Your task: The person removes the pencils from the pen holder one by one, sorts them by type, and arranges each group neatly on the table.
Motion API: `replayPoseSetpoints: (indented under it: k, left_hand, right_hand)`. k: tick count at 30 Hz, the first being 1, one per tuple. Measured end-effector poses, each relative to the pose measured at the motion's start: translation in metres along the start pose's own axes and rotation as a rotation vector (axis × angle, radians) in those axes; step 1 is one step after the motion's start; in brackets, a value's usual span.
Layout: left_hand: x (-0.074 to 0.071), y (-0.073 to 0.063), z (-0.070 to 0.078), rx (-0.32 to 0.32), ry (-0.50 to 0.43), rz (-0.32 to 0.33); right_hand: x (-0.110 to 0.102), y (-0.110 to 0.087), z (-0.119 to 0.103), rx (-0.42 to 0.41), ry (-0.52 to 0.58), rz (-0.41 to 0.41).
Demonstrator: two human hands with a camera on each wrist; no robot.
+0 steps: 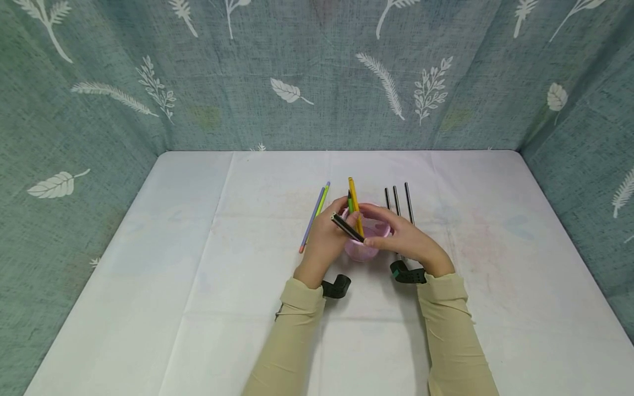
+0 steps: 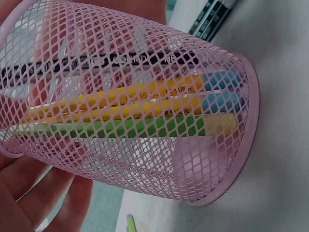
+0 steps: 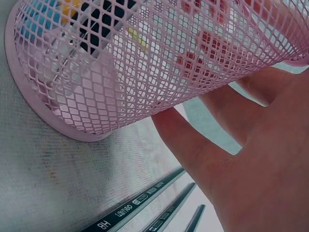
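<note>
A pink mesh pencil holder (image 1: pixel 360 254) stands between the two hands on the table. Around its left side curls the left hand (image 1: pixel 323 237), while the right hand (image 1: pixel 413 240) grips the right side with thumb and fingers. Inside the mesh, the left wrist view shows yellow pencils (image 2: pixel 145 100), a green pencil (image 2: pixel 145 127) and a dark lettered pencil (image 2: pixel 130 61). Dark pencil ends (image 1: pixel 348 226) slant out over the rim near the thumbs. In the right wrist view, the fingers of the right hand (image 3: pixel 256 140) lie against the holder (image 3: pixel 21 92).
Several dark pencils (image 1: pixel 408 201) marked HB lie on the table by the right hand. Left of the holder lie a purple pencil (image 1: pixel 312 219) and a light green pencil (image 1: pixel 324 197). A leaf-patterned curtain (image 1: pixel 317 77) hangs behind the white table (image 1: pixel 247 231).
</note>
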State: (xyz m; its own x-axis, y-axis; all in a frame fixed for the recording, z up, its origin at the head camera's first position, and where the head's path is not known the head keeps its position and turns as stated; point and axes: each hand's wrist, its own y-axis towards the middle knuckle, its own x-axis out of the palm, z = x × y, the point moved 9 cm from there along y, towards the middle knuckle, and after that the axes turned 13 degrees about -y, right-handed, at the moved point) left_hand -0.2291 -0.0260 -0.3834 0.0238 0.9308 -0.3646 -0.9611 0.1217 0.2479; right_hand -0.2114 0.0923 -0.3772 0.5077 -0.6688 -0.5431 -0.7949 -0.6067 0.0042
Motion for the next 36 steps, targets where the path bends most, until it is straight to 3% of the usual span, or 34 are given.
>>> replayPoseSetpoints:
  k: [6, 15, 25, 31, 36]
  left_hand:
    - [-0.011, 0.000, 0.003, 0.051, 0.007, 0.101]
    - [-0.010, 0.001, 0.002, 0.044, 0.011, 0.065]
    - [-0.025, 0.000, 0.003, 0.087, -0.035, 0.155]
    - [-0.029, 0.000, 0.006, 0.076, -0.061, 0.158]
    - [-0.033, -0.001, 0.011, 0.107, -0.088, 0.175]
  right_hand:
    - [-0.001, 0.000, 0.000, -0.012, -0.029, 0.011]
    - [-0.001, 0.000, 0.003, 0.018, -0.013, 0.015]
    - [0.000, 0.001, 0.004, 0.034, 0.000, 0.008]
    - [0.000, 0.001, 0.008, 0.047, 0.003, 0.003]
    - [0.001, 0.001, 0.009, 0.053, 0.007, 0.002]
